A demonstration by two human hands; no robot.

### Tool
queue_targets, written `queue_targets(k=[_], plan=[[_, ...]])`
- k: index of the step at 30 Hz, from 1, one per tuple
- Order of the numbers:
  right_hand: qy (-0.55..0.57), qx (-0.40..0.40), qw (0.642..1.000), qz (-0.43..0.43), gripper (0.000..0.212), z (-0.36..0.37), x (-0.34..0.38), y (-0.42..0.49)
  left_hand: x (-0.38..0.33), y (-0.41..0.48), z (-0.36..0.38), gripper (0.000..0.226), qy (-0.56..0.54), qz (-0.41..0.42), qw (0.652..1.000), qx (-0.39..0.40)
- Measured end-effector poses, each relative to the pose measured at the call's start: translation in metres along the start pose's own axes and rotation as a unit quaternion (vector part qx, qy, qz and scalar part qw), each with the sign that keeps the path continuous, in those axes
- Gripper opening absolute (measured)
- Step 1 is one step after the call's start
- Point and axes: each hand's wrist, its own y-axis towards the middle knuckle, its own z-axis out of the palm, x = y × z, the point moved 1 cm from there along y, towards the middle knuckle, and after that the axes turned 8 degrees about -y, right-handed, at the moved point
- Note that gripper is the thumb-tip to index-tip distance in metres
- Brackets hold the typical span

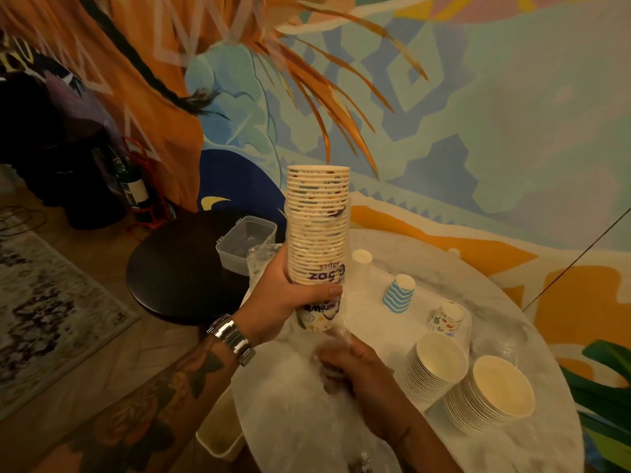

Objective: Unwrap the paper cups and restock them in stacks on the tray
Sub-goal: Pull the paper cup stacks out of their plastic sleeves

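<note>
A tall stack of patterned paper cups (317,227) stands upright in the air above the white round table (392,438), its lower part still inside a clear printed plastic sleeve (322,310). My left hand (290,302) grips the stack near its bottom. Below it, my right hand (351,367) pinches the loose tail of the sleeve; that hand is blurred. On the clear tray (466,327) to the right lie two stacks of cups (433,367) (491,394) with open mouths up, and three single upside-down cups: white (361,268), blue striped (399,293) and multicoloured (445,319).
A dark round stool (177,268) stands left of the table with a clear plastic box (244,242) and crumpled wrap (261,259) at its right edge. A cream bin (222,435) sits under the table's left rim. A green bottle (131,186) stands by the wall, leaves (604,397) at right.
</note>
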Motion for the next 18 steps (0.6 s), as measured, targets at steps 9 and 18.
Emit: queue_targets(k=[9, 18], plan=[[-0.048, -0.014, 0.997, -0.057, 0.022, -0.004, 0.014, 0.005, 0.006, -0.003, 0.001, 0.086, -0.005, -0.018, 1.000, -0.003], [0.045, -0.011, 0.998, -0.035, 0.017, 0.002, 0.010, 0.002, 0.001, -0.002, -0.006, 0.080, 0.002, -0.007, 1.000, -0.009]])
